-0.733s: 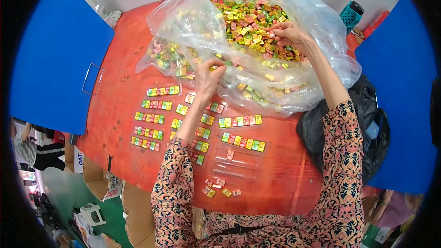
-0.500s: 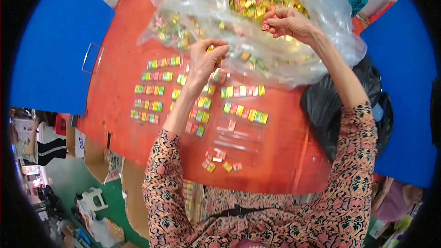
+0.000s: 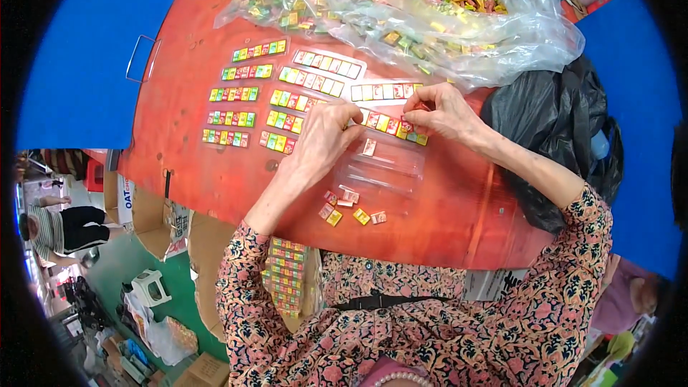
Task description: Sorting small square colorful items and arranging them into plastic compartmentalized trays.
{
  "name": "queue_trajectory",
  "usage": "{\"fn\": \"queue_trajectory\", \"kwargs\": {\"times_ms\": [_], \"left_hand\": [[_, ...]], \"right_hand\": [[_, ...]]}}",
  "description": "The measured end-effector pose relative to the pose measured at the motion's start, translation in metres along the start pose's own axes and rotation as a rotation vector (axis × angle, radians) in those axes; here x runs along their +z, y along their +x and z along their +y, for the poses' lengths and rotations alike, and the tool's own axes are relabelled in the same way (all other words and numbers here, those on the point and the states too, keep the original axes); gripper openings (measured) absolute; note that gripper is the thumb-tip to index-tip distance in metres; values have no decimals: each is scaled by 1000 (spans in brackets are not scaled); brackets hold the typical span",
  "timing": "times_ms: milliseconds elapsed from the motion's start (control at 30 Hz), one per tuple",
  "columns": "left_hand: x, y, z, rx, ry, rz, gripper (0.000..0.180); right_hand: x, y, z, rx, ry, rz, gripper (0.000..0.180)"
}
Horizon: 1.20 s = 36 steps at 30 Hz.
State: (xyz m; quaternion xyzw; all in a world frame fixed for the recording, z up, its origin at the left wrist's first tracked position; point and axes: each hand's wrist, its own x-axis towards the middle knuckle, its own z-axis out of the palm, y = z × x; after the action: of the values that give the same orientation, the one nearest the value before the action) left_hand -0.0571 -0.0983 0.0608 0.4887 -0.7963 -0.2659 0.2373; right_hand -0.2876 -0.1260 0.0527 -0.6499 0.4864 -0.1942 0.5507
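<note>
My left hand (image 3: pixel 326 137) is closed in a pinch over the left side of a clear plastic tray (image 3: pixel 380 172). My right hand (image 3: pixel 446 115) pinches at the tray's upper right, beside a row of small coloured packets (image 3: pixel 381 122). Whatever either set of fingertips holds is hidden. Another row (image 3: pixel 387 92) fills the slot above. One pinkish packet (image 3: pixel 369 147) lies in a lower slot, and the slots under it are bare. Several loose packets (image 3: pixel 334 218) lie on the table below the tray.
Filled trays (image 3: pixel 234 94) stand in columns at the left on the red table (image 3: pixel 186 50). A large clear bag (image 3: pixel 530 43) of packets lies at the back. A black plastic bag (image 3: pixel 534 115) sits at right. Below the table edge is a cardboard box (image 3: pixel 208 272).
Both hands have come down from the big bag to the tray and closer together. The red packet seen in my right fingers and the yellow one in my left are now out of sight.
</note>
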Motion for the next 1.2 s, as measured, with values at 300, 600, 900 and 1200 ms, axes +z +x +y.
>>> {"fn": "queue_trajectory", "kwargs": {"times_ms": [300,600,900,1200], "left_hand": [[21,-30,-3,30,77,-44,17],[31,-32,-2,-2,140,-46,11],[35,-32,-1,35,98,-17,11],[39,-25,1,-8,72,-19,11]], "right_hand": [[51,-18,2,-156,-141,144,9],[62,-18,18,-503,-419,225,9],[56,-19,15,-461,-489,136,7],[53,-25,13,-492,-672,-15,13]]}}
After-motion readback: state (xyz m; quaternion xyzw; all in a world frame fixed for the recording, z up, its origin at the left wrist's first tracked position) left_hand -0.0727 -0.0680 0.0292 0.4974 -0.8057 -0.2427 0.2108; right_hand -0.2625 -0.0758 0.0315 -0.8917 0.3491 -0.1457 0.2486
